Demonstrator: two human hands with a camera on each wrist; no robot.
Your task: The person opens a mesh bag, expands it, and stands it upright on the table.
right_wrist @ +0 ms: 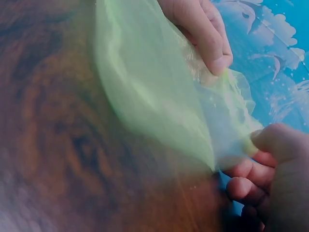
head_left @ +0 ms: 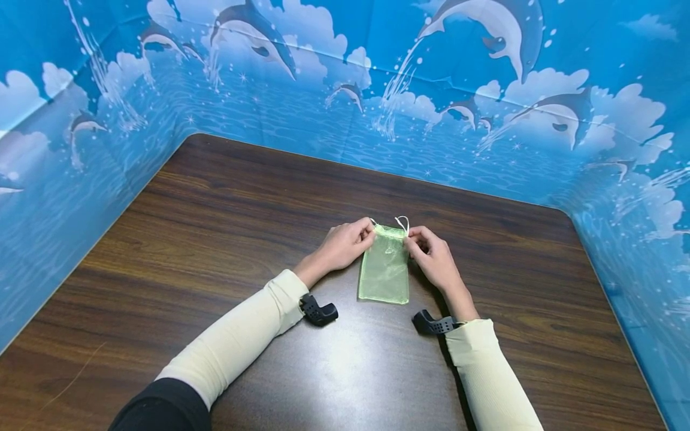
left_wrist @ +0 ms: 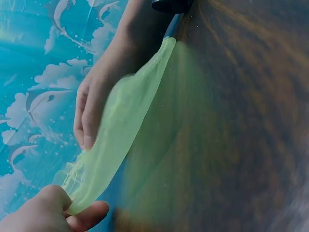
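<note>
A small light-green sheer drawstring pouch (head_left: 385, 269) hangs between both hands, its gathered top edge toward the far side of the table. My left hand (head_left: 347, 244) pinches the top left corner between thumb and fingers. At the top right corner, my right hand (head_left: 433, 257) pinches the pouch the same way. A white drawstring loop (head_left: 402, 223) sticks up beside the right fingertips. In the left wrist view the pouch (left_wrist: 130, 116) slants above the tabletop with its lower end raised. Through the sheer fabric of the pouch (right_wrist: 149, 82) in the right wrist view, no contents show.
Under the hands lies a dark brown wood-grain table (head_left: 242, 197) with rounded corners. A blue dolphin-print cloth (head_left: 302, 114) hangs round its back and sides. Black wrist devices (head_left: 319, 311) sit at both cream sleeves (head_left: 237, 335).
</note>
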